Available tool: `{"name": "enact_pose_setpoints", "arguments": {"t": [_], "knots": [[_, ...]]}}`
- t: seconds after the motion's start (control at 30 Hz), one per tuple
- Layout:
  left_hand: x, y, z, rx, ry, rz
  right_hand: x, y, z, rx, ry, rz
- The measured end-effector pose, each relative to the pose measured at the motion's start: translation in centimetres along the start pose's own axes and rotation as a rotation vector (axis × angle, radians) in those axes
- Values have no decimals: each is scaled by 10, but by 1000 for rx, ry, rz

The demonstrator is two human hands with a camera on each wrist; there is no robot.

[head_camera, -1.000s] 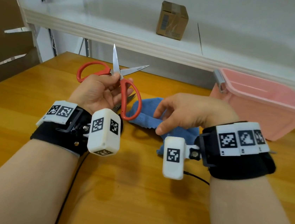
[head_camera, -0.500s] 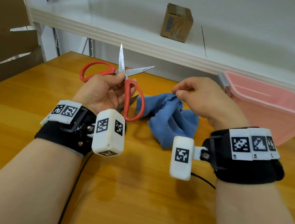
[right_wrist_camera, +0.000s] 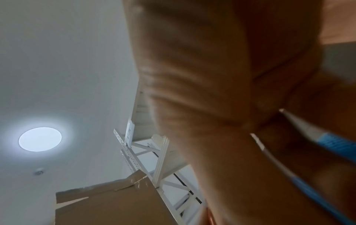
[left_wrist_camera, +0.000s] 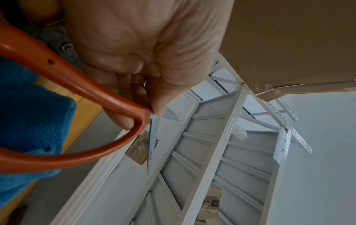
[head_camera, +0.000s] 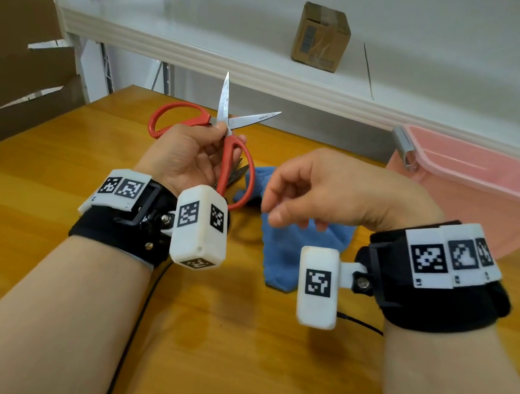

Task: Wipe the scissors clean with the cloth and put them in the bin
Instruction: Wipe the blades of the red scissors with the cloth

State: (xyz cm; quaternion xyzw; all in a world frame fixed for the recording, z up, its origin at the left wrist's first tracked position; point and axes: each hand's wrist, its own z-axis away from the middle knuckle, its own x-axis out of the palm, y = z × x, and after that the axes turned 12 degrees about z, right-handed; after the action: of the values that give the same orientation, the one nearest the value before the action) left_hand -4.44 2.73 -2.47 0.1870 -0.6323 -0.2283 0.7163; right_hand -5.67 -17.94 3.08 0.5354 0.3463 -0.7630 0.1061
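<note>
My left hand (head_camera: 223, 137) holds the red-handled scissors (head_camera: 227, 160) upright above the wooden table, gripping them near the pivot. The steel blades are spread open, pointing up and to the right. In the left wrist view a finger passes through a red handle loop (left_wrist_camera: 86, 85), with the cloth (left_wrist_camera: 32, 114) below. The blue cloth (head_camera: 284, 254) hangs crumpled under my right hand (head_camera: 298, 220), whose curled thumb and fingers grip its top. The right wrist view is blurred and shows strips of the cloth (right_wrist_camera: 335, 144) between the fingers. The pink bin (head_camera: 467, 188) stands empty at the right.
A white shelf (head_camera: 203, 57) runs along the back above the table and carries a small cardboard box (head_camera: 322, 38). Brown cardboard (head_camera: 7, 71) stands at the left. A dark pointed object (head_camera: 237, 171) lies mostly hidden behind the scissor handle. A black cable (head_camera: 141, 313) crosses the table.
My right hand pinched the cloth and lifted it, then came down and nearer to me with it. The left hand kept the scissors nearly still.
</note>
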Motion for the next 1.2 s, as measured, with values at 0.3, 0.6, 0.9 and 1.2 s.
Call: {"name": "enact_pose_setpoints", "arguments": {"t": [0.3,0.6,0.9,1.2], "knots": [[2,-1,1,-8,3,9,35,10,-25,167,-333,272],[5,-4,2,-27,-11,-49,17,27,-21,195,135,101],[13,-12,6,-34,-73,-225,-11,58,3,332,777,-382],[18,-23,10,-123,-60,-350,-9,40,-9,275,802,-493]]}}
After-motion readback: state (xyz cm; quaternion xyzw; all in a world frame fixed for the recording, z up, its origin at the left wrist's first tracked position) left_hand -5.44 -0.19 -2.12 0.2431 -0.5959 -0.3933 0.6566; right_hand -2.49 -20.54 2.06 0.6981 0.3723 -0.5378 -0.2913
